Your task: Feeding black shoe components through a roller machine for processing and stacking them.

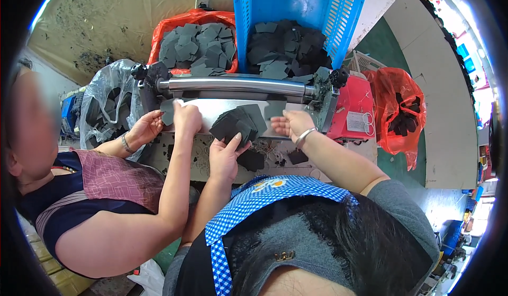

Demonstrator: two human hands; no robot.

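Work surface: silver metal plate point(209, 110), running crosswise in front of a steel roller point(233, 86) set between dark end brackets.
Near bench: loose dark pieces point(251, 160) and thin loops litter the strip below the plate.
Behind roller: red bag point(196, 16) heaped with grey pieces; blue basket point(286, 0) holding darker ones.
Room, left: stained wall point(95, 15); clear plastic bag point(119, 76) of dark pieces.
Room, right: red box point(352, 97), orange-red bag point(394, 79) of scraps, green floor point(391, 39).
Left hand: own left hand point(225, 158) grips a fan of dark sheet pieces point(241, 124), thumb on top, over the plate's near edge.
Right hand: own right hand point(292, 124) at a single dark piece point(275, 108) over the plate; pinched or loose, cannot tell.
Left margin: tight; co-worker's hand point(188, 119) and forearm close beside own left forearm.
Right margin: bracket point(328, 100) stands between right hand and red box.
Forward edge: roller just beyond the single piece.
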